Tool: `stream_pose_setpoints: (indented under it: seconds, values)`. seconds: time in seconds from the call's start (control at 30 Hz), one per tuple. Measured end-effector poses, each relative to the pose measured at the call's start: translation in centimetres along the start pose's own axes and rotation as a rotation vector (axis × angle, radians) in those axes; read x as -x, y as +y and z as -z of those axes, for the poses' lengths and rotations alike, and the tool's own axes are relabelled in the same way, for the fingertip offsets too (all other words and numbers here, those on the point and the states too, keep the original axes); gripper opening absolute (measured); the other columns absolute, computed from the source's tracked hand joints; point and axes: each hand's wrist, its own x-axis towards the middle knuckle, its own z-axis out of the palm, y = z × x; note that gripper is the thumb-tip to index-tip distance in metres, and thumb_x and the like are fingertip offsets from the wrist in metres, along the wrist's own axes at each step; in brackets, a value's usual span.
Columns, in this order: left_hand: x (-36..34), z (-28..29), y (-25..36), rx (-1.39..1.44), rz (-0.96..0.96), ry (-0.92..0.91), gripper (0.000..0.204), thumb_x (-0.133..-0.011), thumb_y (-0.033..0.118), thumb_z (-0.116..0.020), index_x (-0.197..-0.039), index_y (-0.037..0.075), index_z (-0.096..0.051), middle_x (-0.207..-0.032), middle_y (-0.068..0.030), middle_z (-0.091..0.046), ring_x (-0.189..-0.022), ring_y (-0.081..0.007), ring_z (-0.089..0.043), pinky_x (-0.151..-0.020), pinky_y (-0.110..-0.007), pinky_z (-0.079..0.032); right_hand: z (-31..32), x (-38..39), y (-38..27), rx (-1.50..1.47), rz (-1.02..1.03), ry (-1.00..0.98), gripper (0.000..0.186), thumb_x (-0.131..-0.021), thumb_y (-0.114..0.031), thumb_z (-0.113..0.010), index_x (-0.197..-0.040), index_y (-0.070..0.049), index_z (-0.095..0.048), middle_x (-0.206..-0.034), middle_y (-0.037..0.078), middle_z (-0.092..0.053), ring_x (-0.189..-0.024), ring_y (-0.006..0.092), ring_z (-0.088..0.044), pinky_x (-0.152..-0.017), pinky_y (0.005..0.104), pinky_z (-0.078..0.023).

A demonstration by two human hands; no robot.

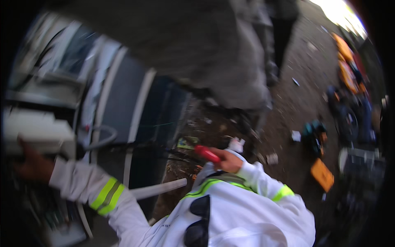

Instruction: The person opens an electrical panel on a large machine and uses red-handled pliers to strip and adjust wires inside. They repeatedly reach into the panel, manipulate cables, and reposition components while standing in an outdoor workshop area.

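My left hand [35, 165] is at the far left, up against the lower part of an off-white boxy casing [39, 128]. One finger or thumb lies up along its face; blur and shadow hide the other fingers, so I cannot tell whether they grip it. Closed in front of my body, my right hand [230, 161] holds a red-handled tool [207, 153]. The handle points left. A thin dark line runs on from it, but the smear hides whether that is its shaft. A grey looped cable or hose [108, 138] hangs beside the casing.
Stacked appliances and panels [119, 94] stand on the left. A large grey bulky mass [197, 49] fills the top middle. On the dirt floor [288, 107] at right lie an orange flat piece [322, 175], a teal and black object [314, 136] and litter. A white tube [158, 189] juts out beside my left arm.
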Motion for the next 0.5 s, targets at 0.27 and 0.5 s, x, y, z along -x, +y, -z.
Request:
stream_pose_setpoints:
  seconds: [0.27, 0.5]
  values:
    - [-1.4, 8.3, -1.5, 0.842, 0.421, -0.537, 0.049, -0.095, 0.028, -0.065, -0.131, -0.003, -0.057, -0.108, -0.0107, -0.068, -0.098, -0.0178, -0.063, -0.094, -0.033, -0.047, 4.5, -3.3, -0.8, -0.25, -0.141, -0.061, 0.078, -0.061, 0.006, -0.06, -0.138, -0.002, -0.054, -0.102, 0.001, -0.062, -0.087, 0.0132, -0.06, -0.074, 0.0267, -0.05]
    - [-5.4, 12.4, -6.0, 1.607, 0.929, 0.11, 0.086, -0.093, 0.042, -0.063, -0.148, -0.012, -0.024, -0.14, -0.0223, -0.043, -0.13, -0.0314, -0.046, -0.116, -0.043, -0.036, 0.9, -6.4, -4.6, -0.13, 0.007, -0.166, 0.079, -0.06, 0.004, -0.06, -0.138, -0.002, -0.055, -0.107, 0.001, -0.061, -0.089, 0.0137, -0.057, -0.078, 0.0262, -0.047]
